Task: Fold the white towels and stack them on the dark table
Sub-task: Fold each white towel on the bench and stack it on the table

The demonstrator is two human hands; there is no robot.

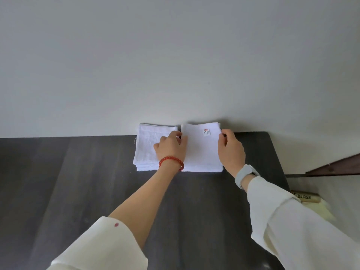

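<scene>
Head view: nearest, we see two cream sleeves [101, 248] reaching over the dark desk [58, 182]. Farther on, the left hand [171, 146], wearing a red bead bracelet [171, 162], pinches the left edge of the top folded towel [201, 151]; the right hand [230, 151] pinches its right edge. Just left lies a second towel stack [148, 147], both at the desk's far edge against the wall [175, 55].

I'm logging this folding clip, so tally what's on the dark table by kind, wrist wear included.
White towel stacks: 2, left stack and right stack
Hands: 2, left hand and right hand
Red bead bracelet: 1
Grey watch: 1
Total: 6
</scene>
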